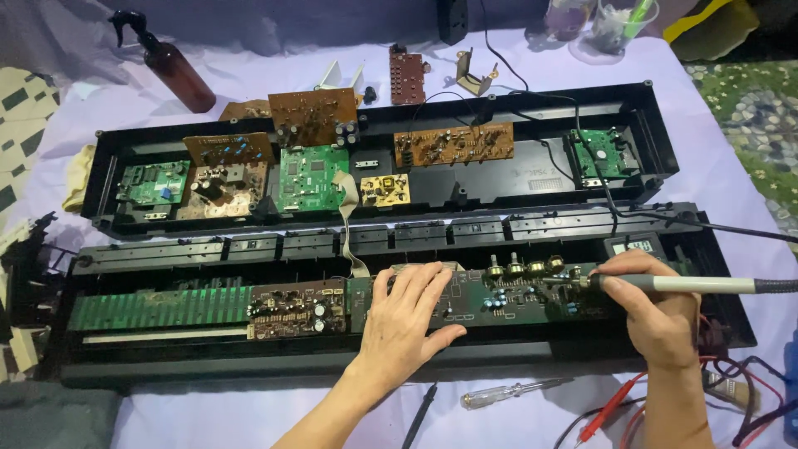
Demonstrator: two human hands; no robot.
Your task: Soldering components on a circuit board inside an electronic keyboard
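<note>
Head view: the left hand (pixel 407 312) lies flat, fingers spread open, on a dark circuit board (pixel 474 299) in the lower middle of the frame, pressing on it and holding nothing. The right hand (pixel 652 312), lower right, has its fingers closed around a soldering iron (pixel 690 285), gripped like a pen, with the tip resting on the board's right part just beside a row of brass knobs (pixel 524 268). The iron's cable runs off the right edge.

The board sits in the nearer of two long black cases (pixel 399 366). To its left in the same case lie a small brown board (pixel 298 308) and a long green board (pixel 158 308). The farther case (pixel 657 125), across the middle of the frame, holds several green and brown boards.

On the purple cloth (pixel 208 416) near the bottom edge lie a clear-handled screwdriver (pixel 499 394), a black probe (pixel 420 416) and red leads (pixel 607 411). A brown spray bottle (pixel 170 66) stands at the upper left.
</note>
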